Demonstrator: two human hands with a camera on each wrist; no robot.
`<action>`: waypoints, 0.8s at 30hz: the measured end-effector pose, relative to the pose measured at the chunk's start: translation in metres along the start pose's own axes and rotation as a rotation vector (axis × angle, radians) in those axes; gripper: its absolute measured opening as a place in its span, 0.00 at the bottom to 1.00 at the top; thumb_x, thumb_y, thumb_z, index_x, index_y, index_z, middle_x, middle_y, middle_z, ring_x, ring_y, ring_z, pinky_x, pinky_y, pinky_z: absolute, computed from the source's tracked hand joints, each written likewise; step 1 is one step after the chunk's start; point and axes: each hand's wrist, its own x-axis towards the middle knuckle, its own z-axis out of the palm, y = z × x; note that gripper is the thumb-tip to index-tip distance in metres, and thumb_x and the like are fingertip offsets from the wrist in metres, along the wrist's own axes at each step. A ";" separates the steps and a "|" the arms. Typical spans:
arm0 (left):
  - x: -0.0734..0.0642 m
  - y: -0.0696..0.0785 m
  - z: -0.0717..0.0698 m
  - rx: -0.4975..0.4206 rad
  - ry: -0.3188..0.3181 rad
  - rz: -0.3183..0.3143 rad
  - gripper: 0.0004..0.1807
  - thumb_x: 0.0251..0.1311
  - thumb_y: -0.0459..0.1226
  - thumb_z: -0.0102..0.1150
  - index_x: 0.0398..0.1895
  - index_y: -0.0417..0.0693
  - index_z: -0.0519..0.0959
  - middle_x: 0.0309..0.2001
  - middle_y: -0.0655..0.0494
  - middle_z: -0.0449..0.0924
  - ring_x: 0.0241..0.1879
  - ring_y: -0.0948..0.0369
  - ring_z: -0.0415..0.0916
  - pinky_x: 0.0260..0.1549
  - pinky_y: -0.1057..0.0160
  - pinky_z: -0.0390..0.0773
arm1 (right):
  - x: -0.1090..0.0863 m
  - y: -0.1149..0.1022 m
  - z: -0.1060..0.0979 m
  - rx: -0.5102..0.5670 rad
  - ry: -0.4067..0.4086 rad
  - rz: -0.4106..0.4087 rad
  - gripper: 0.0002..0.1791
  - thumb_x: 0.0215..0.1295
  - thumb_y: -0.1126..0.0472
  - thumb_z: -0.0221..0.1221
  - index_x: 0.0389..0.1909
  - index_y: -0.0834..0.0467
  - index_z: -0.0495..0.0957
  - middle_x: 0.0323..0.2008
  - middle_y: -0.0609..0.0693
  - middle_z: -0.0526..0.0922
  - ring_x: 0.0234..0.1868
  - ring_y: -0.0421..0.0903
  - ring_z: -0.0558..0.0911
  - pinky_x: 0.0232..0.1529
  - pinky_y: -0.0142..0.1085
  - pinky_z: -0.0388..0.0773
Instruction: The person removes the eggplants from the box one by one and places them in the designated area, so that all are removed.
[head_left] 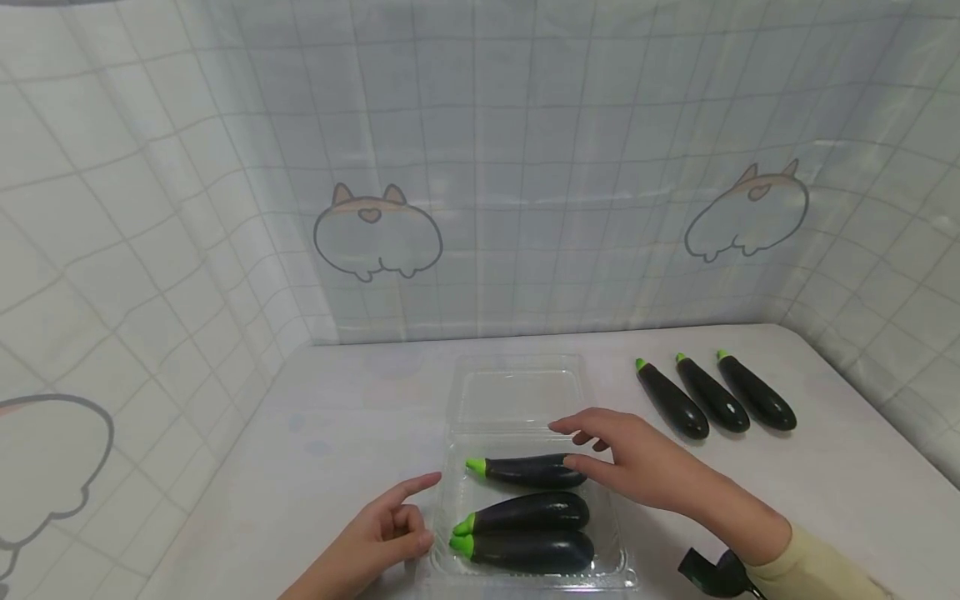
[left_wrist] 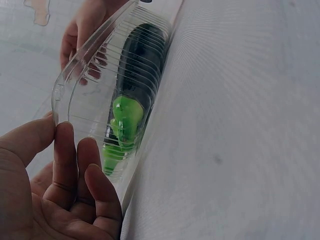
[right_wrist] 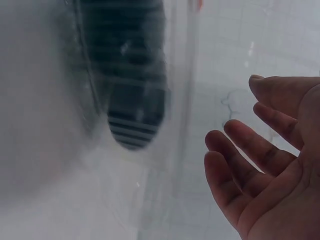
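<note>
A clear plastic clamshell container [head_left: 621,557] lies with its lid [head_left: 517,392] folded back, away from me. Inside are three dark eggplants with bright green stem ends: a far one [head_left: 525,471], a middle one [head_left: 532,511] and a near one [head_left: 525,552]. At the container's left side, my left hand [head_left: 382,533] pinches the rim [left_wrist: 62,85] between thumb and fingers, its index finger stretched out. Over the right end of the far eggplant hovers my right hand [head_left: 637,458], fingers loosely bent and holding nothing. In the right wrist view, that hand [right_wrist: 270,170] is apart from the container wall.
Three more eggplants, a left one [head_left: 672,400], a middle one [head_left: 712,393] and a right one [head_left: 757,392], lie side by side on the white table [head_left: 337,417] at the back right. A black object [head_left: 712,573] sits beside the right forearm. Grid-patterned sheets [head_left: 480,125] enclose the table.
</note>
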 end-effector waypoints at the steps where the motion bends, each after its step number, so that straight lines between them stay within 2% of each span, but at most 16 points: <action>1: 0.000 0.000 0.000 0.001 0.002 -0.006 0.36 0.71 0.35 0.56 0.77 0.44 0.52 0.33 0.55 0.76 0.32 0.65 0.71 0.39 0.67 0.73 | 0.000 0.000 0.003 0.015 -0.012 -0.008 0.24 0.67 0.54 0.64 0.63 0.49 0.75 0.56 0.40 0.79 0.50 0.42 0.81 0.46 0.38 0.79; 9: 0.000 0.000 0.000 0.015 0.011 -0.005 0.36 0.70 0.35 0.57 0.77 0.44 0.54 0.33 0.54 0.76 0.32 0.64 0.71 0.39 0.66 0.74 | 0.005 -0.005 0.021 0.077 -0.105 -0.053 0.21 0.67 0.55 0.64 0.59 0.51 0.78 0.54 0.43 0.81 0.48 0.41 0.81 0.42 0.38 0.79; 13: 0.000 0.002 0.001 0.009 0.001 0.009 0.36 0.70 0.35 0.57 0.77 0.43 0.53 0.33 0.53 0.76 0.32 0.65 0.71 0.38 0.67 0.73 | 0.006 -0.007 0.029 0.084 -0.136 -0.086 0.19 0.67 0.55 0.64 0.58 0.51 0.79 0.53 0.42 0.81 0.47 0.40 0.81 0.44 0.35 0.78; 16: 0.000 0.002 0.001 0.007 -0.003 0.014 0.36 0.71 0.35 0.56 0.77 0.42 0.53 0.33 0.53 0.75 0.32 0.65 0.71 0.38 0.67 0.73 | 0.007 -0.009 0.035 0.058 -0.163 -0.108 0.19 0.68 0.55 0.64 0.58 0.51 0.79 0.53 0.42 0.81 0.47 0.38 0.80 0.46 0.35 0.77; 24: 0.001 0.000 0.000 0.014 0.004 0.003 0.36 0.70 0.35 0.57 0.77 0.44 0.54 0.33 0.55 0.76 0.32 0.65 0.71 0.38 0.67 0.73 | 0.013 -0.011 0.046 -0.050 -0.276 -0.118 0.17 0.68 0.55 0.63 0.57 0.49 0.80 0.53 0.37 0.80 0.55 0.36 0.76 0.56 0.37 0.73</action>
